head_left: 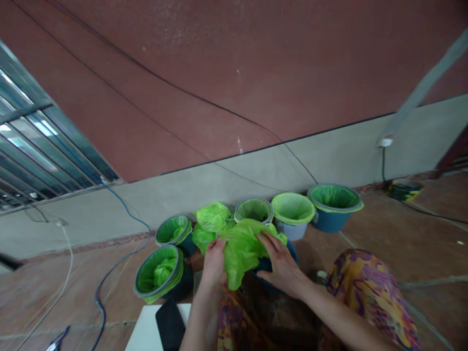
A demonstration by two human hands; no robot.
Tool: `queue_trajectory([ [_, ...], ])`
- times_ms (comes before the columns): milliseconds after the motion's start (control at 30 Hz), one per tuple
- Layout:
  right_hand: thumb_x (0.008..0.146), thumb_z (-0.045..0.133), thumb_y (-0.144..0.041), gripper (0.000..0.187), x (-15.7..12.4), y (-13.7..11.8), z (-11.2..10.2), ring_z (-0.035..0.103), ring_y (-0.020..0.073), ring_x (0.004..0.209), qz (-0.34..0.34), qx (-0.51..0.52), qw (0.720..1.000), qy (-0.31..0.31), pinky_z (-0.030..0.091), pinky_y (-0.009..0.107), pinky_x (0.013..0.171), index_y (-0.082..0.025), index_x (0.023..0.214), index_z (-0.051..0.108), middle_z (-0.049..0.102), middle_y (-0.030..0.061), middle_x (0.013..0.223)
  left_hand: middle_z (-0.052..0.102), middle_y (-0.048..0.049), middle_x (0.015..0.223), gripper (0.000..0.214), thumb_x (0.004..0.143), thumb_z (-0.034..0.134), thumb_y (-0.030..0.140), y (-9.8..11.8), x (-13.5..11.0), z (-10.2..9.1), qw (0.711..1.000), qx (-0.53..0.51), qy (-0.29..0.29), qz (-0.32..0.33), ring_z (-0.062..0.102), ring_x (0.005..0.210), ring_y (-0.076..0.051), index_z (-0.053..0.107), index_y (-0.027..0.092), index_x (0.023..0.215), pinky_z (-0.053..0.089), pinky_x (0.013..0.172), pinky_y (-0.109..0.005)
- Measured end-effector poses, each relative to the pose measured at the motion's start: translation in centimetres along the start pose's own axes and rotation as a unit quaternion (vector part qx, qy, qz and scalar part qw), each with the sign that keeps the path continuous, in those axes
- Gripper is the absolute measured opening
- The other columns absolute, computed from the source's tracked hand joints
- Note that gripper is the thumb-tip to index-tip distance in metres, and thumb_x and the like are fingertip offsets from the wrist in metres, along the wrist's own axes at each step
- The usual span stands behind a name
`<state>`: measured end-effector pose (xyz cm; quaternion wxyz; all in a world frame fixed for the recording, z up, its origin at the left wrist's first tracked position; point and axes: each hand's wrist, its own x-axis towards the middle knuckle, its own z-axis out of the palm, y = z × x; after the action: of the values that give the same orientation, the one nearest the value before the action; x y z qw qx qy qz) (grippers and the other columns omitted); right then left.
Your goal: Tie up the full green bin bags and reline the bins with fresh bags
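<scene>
A thin bright-green plastic bag [243, 251] hangs bunched up in front of me, partly over a dark blue bucket [291, 253]. My left hand [215, 258] is closed on the bag's left side. At the bag's right side is my right hand [281, 265], its fingers stretched out against the plastic and its thumb held apart. Most of the bucket is hidden behind the bag and my right hand. Just beyond, more crumpled green bags [212, 217] lie in a heap near the wall.
Several bag-lined buckets stand around, among them a blue one [333, 219], a pale one [291, 229] and a dark one [185, 282]. A phone [170, 324] lies on a white surface [141, 329]. A blue cable [104, 297] crosses the tiled floor. A tin [405, 190] stands far right.
</scene>
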<state>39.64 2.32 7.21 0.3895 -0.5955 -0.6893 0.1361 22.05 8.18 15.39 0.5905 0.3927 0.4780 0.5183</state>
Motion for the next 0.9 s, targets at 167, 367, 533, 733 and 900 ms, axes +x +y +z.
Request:
queue_trajectory([
  [167,0.069,0.052,-0.009,0.065,0.9,1.7,-0.7,0.054,0.0306,0.121,-0.006,-0.043,0.997,0.065,0.038,0.050,0.107,-0.019,0.132,0.058,0.062,0.0128,0.128,0.073,-0.0114,0.073,0.033,0.068,0.069,0.046,1.5,-0.4,-0.9,0.985,-0.051,-0.084,-0.143,0.071,0.076,-0.027,0.070,0.014,0.078,0.057,0.069,-0.038],
  [367,0.082,0.048,-0.024,0.033,2.0,5.0,-7.6,0.069,0.0231,0.092,0.083,0.054,0.989,0.113,0.053,0.034,0.084,-0.022,0.105,0.072,0.075,0.0041,0.098,0.075,-0.0100,0.074,0.034,0.059,0.084,0.034,2.2,0.9,-5.6,0.977,0.080,-0.165,-0.109,0.069,0.064,-0.020,0.073,0.011,0.080,0.055,0.067,-0.030],
  [533,0.087,0.051,-0.043,0.034,1.5,8.0,-11.9,0.069,0.0212,0.074,0.149,0.024,0.963,0.223,0.054,0.031,0.068,-0.018,0.096,0.073,0.075,0.0061,0.083,0.074,-0.0054,0.071,0.031,0.060,0.086,0.033,4.2,2.6,-9.0,0.968,0.165,-0.167,-0.090,0.065,0.057,-0.014,0.072,0.012,0.078,0.050,0.059,-0.023],
  [733,0.086,0.057,-0.034,0.032,0.6,3.6,-8.5,0.068,0.0206,0.090,0.014,0.065,0.994,0.091,0.056,0.033,0.077,-0.021,0.113,0.067,0.071,0.0081,0.108,0.074,-0.0056,0.070,0.033,0.057,0.086,0.033,3.7,2.8,-7.3,0.983,0.081,-0.142,-0.083,0.066,0.058,-0.015,0.072,0.011,0.077,0.052,0.061,-0.025],
  [900,0.092,0.053,-0.031,0.026,2.4,-0.9,-5.1,0.062,0.0211,0.109,-0.063,0.062,0.994,0.066,0.050,0.038,0.097,-0.022,0.112,0.067,0.069,0.0078,0.113,0.073,-0.0039,0.068,0.032,0.055,0.088,0.031,2.2,1.6,-4.9,0.987,0.039,-0.126,-0.091,0.066,0.059,-0.014,0.071,0.011,0.073,0.052,0.063,-0.024],
])
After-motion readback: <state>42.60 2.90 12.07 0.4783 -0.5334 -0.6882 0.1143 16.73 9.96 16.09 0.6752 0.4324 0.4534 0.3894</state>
